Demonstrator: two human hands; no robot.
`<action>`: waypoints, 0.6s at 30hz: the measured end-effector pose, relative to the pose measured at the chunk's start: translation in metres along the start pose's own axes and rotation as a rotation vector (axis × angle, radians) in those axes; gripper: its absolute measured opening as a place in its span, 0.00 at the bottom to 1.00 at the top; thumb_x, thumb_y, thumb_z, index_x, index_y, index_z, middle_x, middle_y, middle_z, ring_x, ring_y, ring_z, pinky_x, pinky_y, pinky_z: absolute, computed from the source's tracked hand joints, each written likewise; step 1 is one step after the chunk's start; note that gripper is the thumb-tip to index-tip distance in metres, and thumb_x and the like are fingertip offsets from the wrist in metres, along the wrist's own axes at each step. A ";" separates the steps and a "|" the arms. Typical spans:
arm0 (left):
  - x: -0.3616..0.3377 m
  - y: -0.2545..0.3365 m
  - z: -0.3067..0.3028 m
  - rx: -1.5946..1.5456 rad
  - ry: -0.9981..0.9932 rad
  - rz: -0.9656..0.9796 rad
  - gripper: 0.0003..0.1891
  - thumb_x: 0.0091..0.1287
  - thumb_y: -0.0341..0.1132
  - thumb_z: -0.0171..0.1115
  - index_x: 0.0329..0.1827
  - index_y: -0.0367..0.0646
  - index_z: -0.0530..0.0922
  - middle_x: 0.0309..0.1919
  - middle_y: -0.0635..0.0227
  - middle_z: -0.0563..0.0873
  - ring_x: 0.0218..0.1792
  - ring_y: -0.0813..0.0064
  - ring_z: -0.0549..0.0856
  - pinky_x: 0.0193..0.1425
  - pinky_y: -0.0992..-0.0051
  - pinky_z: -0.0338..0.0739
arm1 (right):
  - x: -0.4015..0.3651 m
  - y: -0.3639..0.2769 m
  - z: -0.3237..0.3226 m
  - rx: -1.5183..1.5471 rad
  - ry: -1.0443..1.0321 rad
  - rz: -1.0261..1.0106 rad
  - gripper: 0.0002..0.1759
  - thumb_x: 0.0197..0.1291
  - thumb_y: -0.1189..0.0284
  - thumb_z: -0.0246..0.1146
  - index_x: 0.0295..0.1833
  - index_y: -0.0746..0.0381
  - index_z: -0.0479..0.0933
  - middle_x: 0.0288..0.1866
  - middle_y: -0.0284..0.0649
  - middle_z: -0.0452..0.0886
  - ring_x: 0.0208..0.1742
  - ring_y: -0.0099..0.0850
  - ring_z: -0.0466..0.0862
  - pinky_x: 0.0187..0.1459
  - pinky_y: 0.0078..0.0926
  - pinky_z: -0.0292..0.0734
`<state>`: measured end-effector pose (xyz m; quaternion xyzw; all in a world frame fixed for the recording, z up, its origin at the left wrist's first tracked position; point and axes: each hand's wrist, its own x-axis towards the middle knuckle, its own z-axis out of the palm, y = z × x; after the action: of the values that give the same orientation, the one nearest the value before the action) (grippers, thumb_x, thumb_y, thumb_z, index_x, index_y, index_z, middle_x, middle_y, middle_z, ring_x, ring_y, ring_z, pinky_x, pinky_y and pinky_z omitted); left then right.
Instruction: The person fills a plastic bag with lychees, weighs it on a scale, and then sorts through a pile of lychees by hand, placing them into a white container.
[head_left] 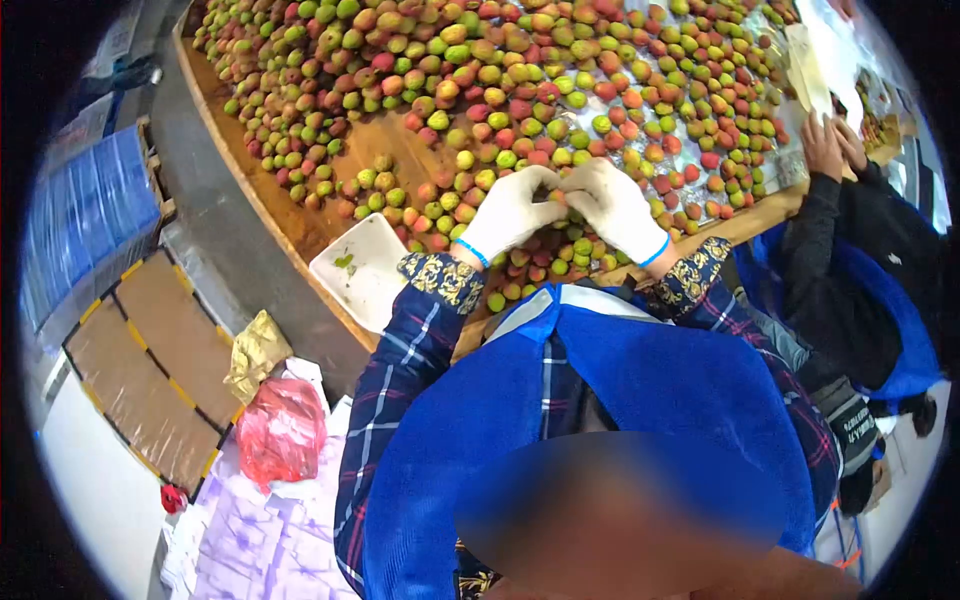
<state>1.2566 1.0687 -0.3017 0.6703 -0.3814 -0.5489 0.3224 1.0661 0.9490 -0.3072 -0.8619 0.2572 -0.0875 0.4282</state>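
Red and green round fruits (480, 60) lie heaped over a wooden table (375, 140). Over the heap's near edge, my left hand (510, 215) and my right hand (610, 205) come together, both in white gloves with blue cuffs. The fingers of each are curled in a pinch, and the fingertips nearly meet. Something small and dark shows between them, too small to make out. Beside my left forearm, a white tray (375, 290) rests at the table's corner with a few green leaf bits in it.
At the right, a co-worker in dark sleeves (815, 230) has both hands at the table edge near white cloth or paper. On the left are a strapped brown carton stack (150, 360), a blue wrapped stack (90, 220), a red plastic bag (283, 430) and a yellow bag (257, 355).
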 end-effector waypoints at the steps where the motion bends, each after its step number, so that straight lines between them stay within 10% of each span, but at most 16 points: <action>1: 0.003 -0.007 0.002 -0.064 -0.027 -0.003 0.20 0.66 0.38 0.80 0.56 0.37 0.88 0.41 0.66 0.91 0.43 0.77 0.87 0.52 0.71 0.82 | 0.000 -0.009 -0.003 0.000 0.008 0.086 0.10 0.68 0.65 0.72 0.49 0.57 0.92 0.46 0.43 0.88 0.52 0.48 0.87 0.52 0.46 0.83; 6: 0.007 -0.006 0.005 -0.060 0.021 0.006 0.21 0.66 0.40 0.80 0.56 0.34 0.87 0.41 0.64 0.91 0.45 0.73 0.88 0.54 0.70 0.83 | -0.015 0.020 0.016 0.028 0.145 0.165 0.10 0.75 0.67 0.67 0.48 0.62 0.86 0.45 0.46 0.87 0.44 0.48 0.88 0.48 0.44 0.83; 9: 0.017 0.000 -0.001 -0.044 0.049 0.059 0.23 0.66 0.41 0.79 0.59 0.36 0.88 0.46 0.60 0.92 0.47 0.69 0.91 0.56 0.68 0.84 | -0.024 0.039 0.022 0.611 0.202 0.477 0.15 0.82 0.66 0.60 0.56 0.69 0.83 0.46 0.43 0.88 0.40 0.31 0.89 0.45 0.31 0.84; 14: 0.094 -0.016 -0.080 0.696 0.779 0.514 0.24 0.64 0.39 0.78 0.61 0.41 0.86 0.51 0.50 0.89 0.51 0.46 0.89 0.56 0.53 0.86 | -0.025 0.035 0.007 0.645 0.140 0.557 0.18 0.86 0.64 0.58 0.62 0.70 0.80 0.49 0.39 0.85 0.44 0.28 0.89 0.50 0.27 0.87; 16: 0.113 -0.033 -0.101 0.898 0.649 0.167 0.21 0.67 0.37 0.74 0.63 0.51 0.85 0.48 0.54 0.88 0.49 0.45 0.88 0.52 0.48 0.85 | -0.024 0.045 0.014 0.611 0.128 0.498 0.16 0.83 0.66 0.60 0.61 0.68 0.81 0.46 0.39 0.87 0.36 0.27 0.86 0.44 0.29 0.83; 18: 0.121 -0.053 -0.102 0.974 0.674 0.249 0.19 0.68 0.37 0.73 0.62 0.55 0.86 0.49 0.55 0.88 0.49 0.45 0.89 0.51 0.48 0.86 | -0.021 0.029 0.006 0.621 0.096 0.513 0.15 0.82 0.66 0.60 0.58 0.68 0.83 0.44 0.39 0.86 0.41 0.27 0.86 0.44 0.29 0.83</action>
<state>1.3779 0.9921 -0.3861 0.8280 -0.5414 -0.0264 0.1433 1.0401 0.9497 -0.3321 -0.5943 0.4450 -0.0912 0.6636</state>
